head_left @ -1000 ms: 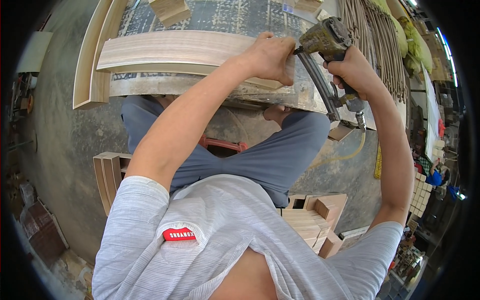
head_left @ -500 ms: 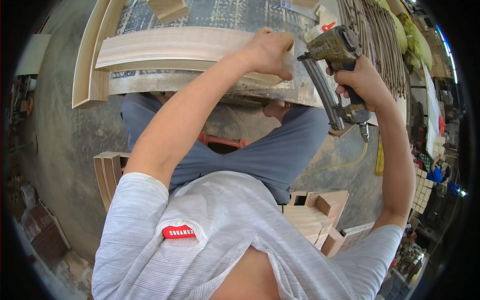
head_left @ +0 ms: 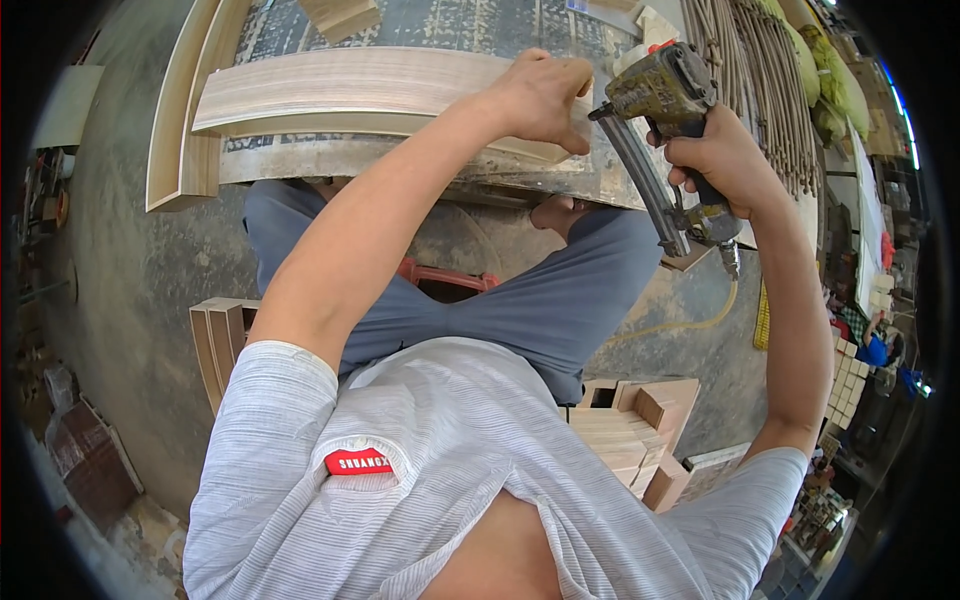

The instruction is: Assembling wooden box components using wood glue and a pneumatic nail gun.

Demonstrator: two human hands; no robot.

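Note:
A long pale wooden piece [head_left: 350, 85], with a thin side along its near edge, lies across the worktable. My left hand [head_left: 548, 98] is closed over its right end, thumb on the near side and fingers on the far side. In my right hand [head_left: 730, 165] is a worn nail gun [head_left: 665, 90], gripped by its handle, with the magazine slanting down toward me. The gun's nose points left, close to the end that my left hand holds; whether they touch I cannot tell. A yellowish air hose [head_left: 690, 326] runs from the handle's base.
An upright wooden frame [head_left: 190, 150] stands at the table's left edge. On the worktable [head_left: 470, 25] lie a wooden block [head_left: 340, 15] and, partly behind the gun, a white bottle [head_left: 625, 60]. Thin brown rods [head_left: 780, 110] are bundled at the far right. Wooden parts [head_left: 620, 435] are stacked beside me.
The nail gun has moved slightly left and away from me, its nose closer to the wooden piece's end. My left hand has shifted only a little.

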